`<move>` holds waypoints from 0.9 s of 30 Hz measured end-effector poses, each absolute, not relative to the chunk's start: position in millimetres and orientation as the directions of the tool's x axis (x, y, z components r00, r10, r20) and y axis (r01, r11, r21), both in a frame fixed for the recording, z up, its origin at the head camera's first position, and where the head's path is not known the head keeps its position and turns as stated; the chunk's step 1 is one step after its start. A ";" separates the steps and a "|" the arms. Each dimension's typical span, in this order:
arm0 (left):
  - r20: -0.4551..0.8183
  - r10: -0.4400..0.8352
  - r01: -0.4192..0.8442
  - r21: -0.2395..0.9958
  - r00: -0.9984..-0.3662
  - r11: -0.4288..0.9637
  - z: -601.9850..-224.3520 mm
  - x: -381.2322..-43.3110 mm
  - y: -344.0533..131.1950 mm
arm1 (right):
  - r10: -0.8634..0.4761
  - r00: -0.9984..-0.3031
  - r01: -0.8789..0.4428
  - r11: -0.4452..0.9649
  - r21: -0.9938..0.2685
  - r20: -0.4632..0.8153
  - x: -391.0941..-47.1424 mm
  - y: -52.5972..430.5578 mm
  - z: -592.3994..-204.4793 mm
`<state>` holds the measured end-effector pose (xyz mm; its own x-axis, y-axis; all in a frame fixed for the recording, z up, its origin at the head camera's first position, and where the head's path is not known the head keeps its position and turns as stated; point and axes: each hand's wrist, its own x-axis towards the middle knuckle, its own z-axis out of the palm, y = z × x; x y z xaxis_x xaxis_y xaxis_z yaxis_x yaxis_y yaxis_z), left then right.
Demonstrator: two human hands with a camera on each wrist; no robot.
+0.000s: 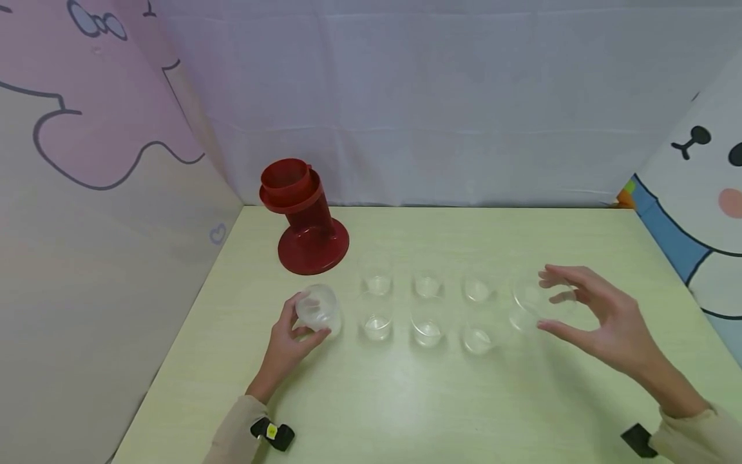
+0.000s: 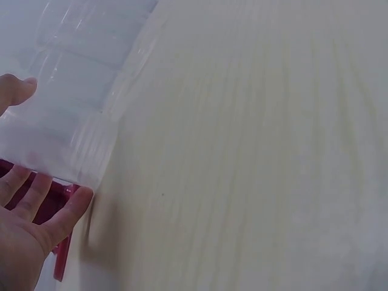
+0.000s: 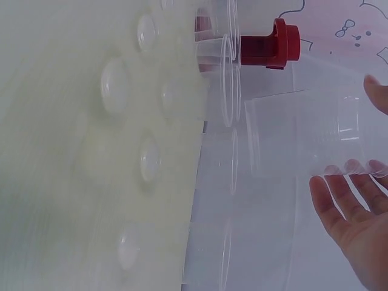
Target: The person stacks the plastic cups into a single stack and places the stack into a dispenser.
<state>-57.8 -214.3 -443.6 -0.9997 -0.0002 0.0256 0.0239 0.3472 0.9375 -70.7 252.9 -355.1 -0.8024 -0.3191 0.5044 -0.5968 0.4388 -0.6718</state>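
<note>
In the head view my left hand (image 1: 295, 332) grips a clear plastic cup stack (image 1: 319, 308) at the left of the table, fingers on one side and thumb on the other. Several close rim lines show on that stack in the left wrist view. Farther right, my right hand (image 1: 608, 322) holds a single clear plastic cup (image 3: 306, 133) between thumb and fingers, raised above the table. Between the hands, several clear cups (image 1: 428, 330) stand upright in two rows. Their walls are faint against the pale table.
A red stand (image 1: 313, 241) with a round base and a cup-like top stands at the back left, behind the left hand. The pale wooden table (image 1: 406, 406) meets a white cloth backdrop (image 1: 435, 109) at the rear, with printed panels at both sides.
</note>
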 end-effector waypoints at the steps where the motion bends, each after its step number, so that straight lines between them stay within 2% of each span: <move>1: 0.027 0.001 0.025 0.936 -1.000 0.351 -444.2 -58.0 -214.4 | -0.322 -0.801 -0.598 0.437 -0.672 0.504 -71.4 252.1 -354.6; 10: 0.051 0.003 0.049 0.935 -0.999 0.352 -477.1 -68.0 -226.8 | -0.365 -0.771 -0.631 0.330 -0.702 0.522 -77.7 242.1 -350.8; 20: 0.071 -0.004 0.065 0.932 -0.997 0.358 -475.5 -67.3 -225.2 | -0.370 -0.786 -0.612 0.360 -0.704 0.495 -79.5 231.1 -346.1; 27: 0.061 -0.005 0.055 0.931 -0.998 0.361 -474.6 -66.5 -224.7 | -0.382 -0.754 -0.650 0.318 -0.690 0.534 -75.1 216.0 -330.8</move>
<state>-66.5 -224.7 -474.6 -0.9981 -0.0045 0.0608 0.0551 0.3614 0.9308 -75.1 216.0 -330.8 -0.7544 -0.3825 0.5335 -0.6497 0.3184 -0.6903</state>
